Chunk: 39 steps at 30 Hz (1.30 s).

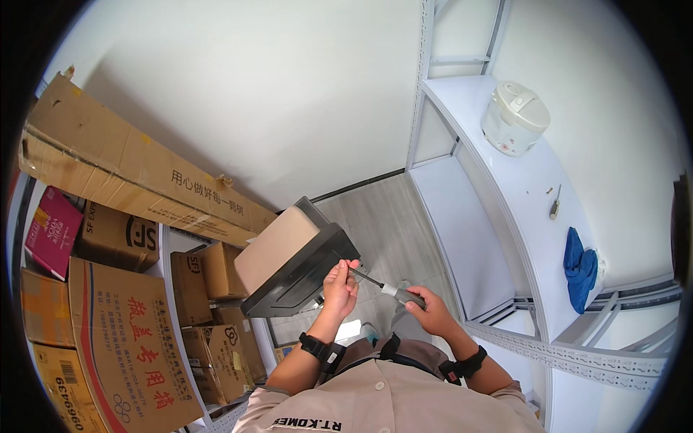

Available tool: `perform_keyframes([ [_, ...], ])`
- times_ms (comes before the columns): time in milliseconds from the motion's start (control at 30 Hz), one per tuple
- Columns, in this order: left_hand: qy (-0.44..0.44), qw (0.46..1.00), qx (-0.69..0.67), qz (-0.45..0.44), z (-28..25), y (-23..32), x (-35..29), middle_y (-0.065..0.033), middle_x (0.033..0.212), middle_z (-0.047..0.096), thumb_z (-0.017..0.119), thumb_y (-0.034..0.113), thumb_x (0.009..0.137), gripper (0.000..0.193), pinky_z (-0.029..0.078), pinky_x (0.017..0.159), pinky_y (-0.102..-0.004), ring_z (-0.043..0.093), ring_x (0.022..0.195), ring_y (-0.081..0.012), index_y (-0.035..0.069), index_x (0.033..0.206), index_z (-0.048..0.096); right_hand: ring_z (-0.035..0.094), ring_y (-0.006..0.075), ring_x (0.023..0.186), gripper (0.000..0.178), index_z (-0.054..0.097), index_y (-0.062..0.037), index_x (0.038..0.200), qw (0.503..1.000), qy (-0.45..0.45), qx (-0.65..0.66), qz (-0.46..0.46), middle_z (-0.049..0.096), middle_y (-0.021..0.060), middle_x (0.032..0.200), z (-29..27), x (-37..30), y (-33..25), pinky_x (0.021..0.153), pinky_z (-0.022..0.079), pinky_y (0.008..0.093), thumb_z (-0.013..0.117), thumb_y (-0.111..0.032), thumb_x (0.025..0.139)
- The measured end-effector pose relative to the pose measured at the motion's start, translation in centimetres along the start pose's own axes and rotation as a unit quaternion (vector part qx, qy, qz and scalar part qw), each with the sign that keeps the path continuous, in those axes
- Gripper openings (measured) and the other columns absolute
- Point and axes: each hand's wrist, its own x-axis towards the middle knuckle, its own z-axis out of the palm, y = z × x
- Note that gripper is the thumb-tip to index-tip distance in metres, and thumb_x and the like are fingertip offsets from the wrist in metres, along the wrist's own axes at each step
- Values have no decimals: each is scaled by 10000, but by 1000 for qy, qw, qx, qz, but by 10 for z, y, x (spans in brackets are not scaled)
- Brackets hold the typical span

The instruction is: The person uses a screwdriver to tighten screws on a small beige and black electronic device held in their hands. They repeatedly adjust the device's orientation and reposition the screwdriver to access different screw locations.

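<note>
Right of the black panel (307, 271), the right hand (427, 309) grips a screwdriver (394, 291) while the left hand (340, 287) pinches its fingers closed at the tip end, risking a jab if the shaft slips.

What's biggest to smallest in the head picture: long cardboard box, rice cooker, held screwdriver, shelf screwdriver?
1. Long cardboard box
2. Rice cooker
3. Held screwdriver, in the right hand
4. Shelf screwdriver
That's how they look; the held one seems nearer the camera, so which screwdriver is really bigger is unsure.
</note>
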Motion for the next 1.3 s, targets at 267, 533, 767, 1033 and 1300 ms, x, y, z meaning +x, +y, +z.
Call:
perform_keyframes([
  [267, 39, 995, 89, 34, 6, -2, -1, -95, 936, 699, 541, 229, 980, 195, 316, 396, -192, 393, 427, -34, 60, 915, 611, 525, 85, 844, 296, 543, -18, 1170, 999, -22, 49, -9, 595, 24, 988, -2, 0, 13, 744, 438, 248, 598, -157, 914],
  [533, 39, 980, 195, 8, -6, -11, 4, -84, 918, 681, 538, 221, 981, 209, 325, 393, -188, 394, 438, -33, 36, 929, 620, 484, 45, 688, 321, 546, -20, 1215, 993, -40, 105, 43, 648, 8, 933, -2, 2, 34, 617, 419, 220, 569, -191, 944],
  [767, 63, 940, 335, -28, -18, -35, 15, 17, 706, 595, 674, 340, 893, 321, 359, 458, -206, 415, 494, -37, 22, 934, 659, 472, 50, 670, 331, 547, -37, 1220, 985, -30, 140, 95, 644, 5, 935, 4, 8, 71, 598, 413, 222, 584, -202, 936],
  [1033, 76, 874, 476, -60, -53, -73, 47, 27, 688, 552, 702, 378, 862, 411, 347, 521, -219, 441, 580, -49, 1, 1018, 652, 472, 62, 675, 324, 543, -67, 1223, 971, -36, 161, 170, 630, 3, 939, 19, 32, 141, 576, 396, 216, 586, -212, 936],
  [1300, 160, 893, 393, -152, -78, -106, 78, 36, 623, 496, 687, 383, 863, 421, 327, 440, -248, 398, 498, -71, 10, 1057, 648, 496, 78, 680, 336, 521, -82, 1235, 953, -96, 148, 248, 642, 10, 971, 23, 59, 165, 562, 399, 219, 576, -243, 945],
])
